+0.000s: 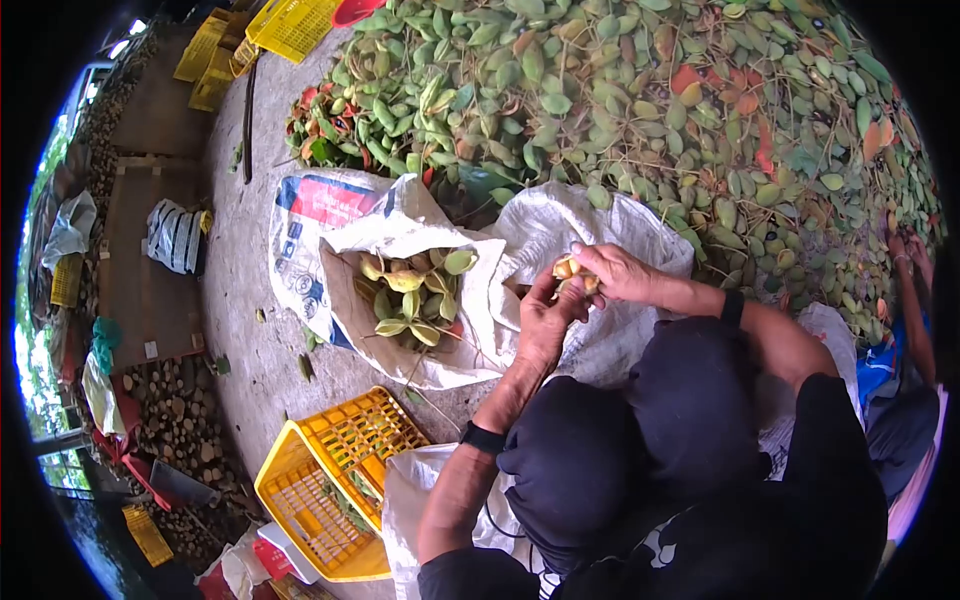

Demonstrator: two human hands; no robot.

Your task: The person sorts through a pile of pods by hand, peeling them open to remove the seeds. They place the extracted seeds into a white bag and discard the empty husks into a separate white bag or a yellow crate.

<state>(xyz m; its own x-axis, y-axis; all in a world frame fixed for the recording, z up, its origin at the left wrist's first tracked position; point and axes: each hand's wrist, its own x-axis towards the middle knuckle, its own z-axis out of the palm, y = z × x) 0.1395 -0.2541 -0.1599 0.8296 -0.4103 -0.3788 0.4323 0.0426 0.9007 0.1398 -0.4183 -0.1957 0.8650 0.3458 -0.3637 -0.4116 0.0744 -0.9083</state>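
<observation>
My left hand [546, 318] and my right hand [617, 273] meet above my knees, fingers closed around a split pod [566, 268] whose pale yellow inside shows. Parts of the pod are hidden by my fingers. To the left of my hands stands an open white woven sack [400, 362] with green and yellowish pods [405, 280] inside, several of them split open. Beneath my hands another white woven sack [640, 225] lies spread on the ground.
A large heap of green pods [600, 100] covers the floor ahead and to the right. A yellow crate [330, 500] sits at lower left, with more yellow crates [292, 28] at upper left. Another person's arm [915, 310] reaches in at far right. Cut logs [180, 420] are stacked left.
</observation>
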